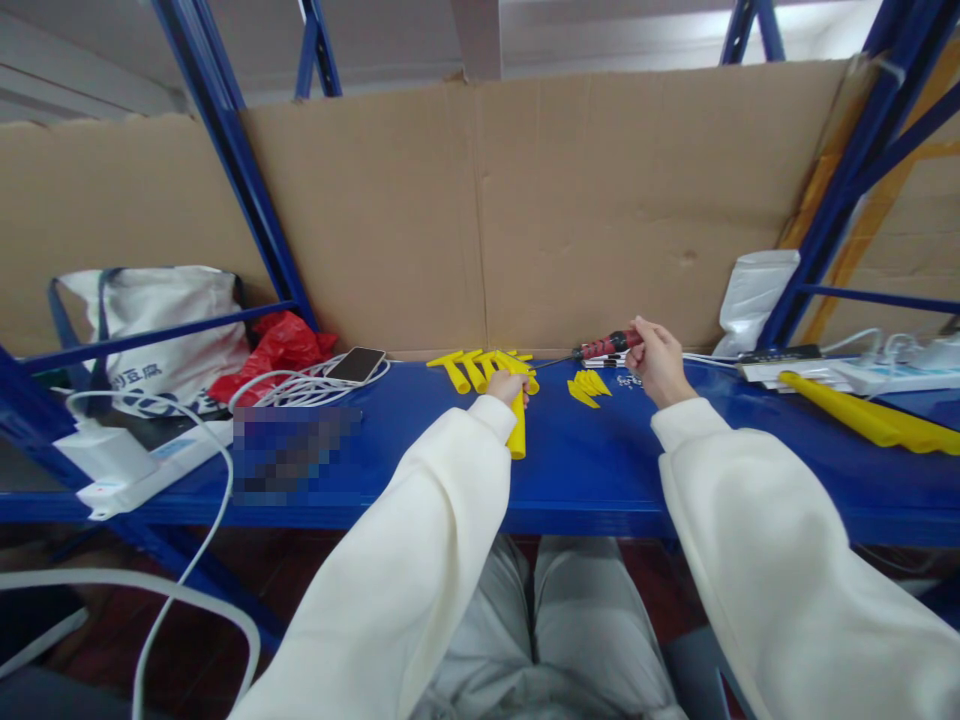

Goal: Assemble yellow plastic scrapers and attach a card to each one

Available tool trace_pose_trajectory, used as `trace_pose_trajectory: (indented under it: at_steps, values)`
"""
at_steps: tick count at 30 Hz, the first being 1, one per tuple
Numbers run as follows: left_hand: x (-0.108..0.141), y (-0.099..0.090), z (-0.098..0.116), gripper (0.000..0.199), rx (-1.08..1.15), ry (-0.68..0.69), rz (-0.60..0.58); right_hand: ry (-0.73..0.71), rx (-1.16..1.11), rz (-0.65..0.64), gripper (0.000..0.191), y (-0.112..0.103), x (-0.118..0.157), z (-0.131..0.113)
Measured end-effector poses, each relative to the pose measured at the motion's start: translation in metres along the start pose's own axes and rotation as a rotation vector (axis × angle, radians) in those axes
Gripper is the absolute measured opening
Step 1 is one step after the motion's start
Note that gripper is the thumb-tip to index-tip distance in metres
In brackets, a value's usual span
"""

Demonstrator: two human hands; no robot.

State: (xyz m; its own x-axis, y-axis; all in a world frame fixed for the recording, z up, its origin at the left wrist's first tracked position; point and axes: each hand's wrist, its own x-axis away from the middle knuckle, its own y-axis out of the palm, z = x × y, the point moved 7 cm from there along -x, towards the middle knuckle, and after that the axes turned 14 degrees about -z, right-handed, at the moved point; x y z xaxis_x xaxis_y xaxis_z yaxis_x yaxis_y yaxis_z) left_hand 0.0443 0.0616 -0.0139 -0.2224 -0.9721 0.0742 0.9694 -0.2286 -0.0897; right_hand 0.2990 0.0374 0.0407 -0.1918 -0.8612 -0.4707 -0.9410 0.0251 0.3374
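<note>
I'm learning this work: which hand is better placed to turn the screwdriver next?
Probably the right hand: it grips the red-and-black screwdriver, while the left hand holds a yellow part.

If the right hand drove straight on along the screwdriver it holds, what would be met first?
Most likely the yellow tube in the left hand; the screwdriver in the right hand points toward its upper end. Depth is unclear; the tip may be touching it.
</note>
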Motion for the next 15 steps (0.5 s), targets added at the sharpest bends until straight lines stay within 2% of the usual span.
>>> trace_pose_trajectory:
  at_steps: [8, 15]
  values:
    - [0.0035, 0.0021, 0.0019, 0.025, 0.002, -0.019, -0.003, 0.054, -0.038, -0.111, 0.036, 0.0094, 0.0019, -0.0013]
    - [0.0066, 0.0038, 0.0045, 0.03, -0.001, -0.001, -0.017, 0.05, -0.057, -0.003, 0.047, -0.0001, -0.0014, 0.0037]
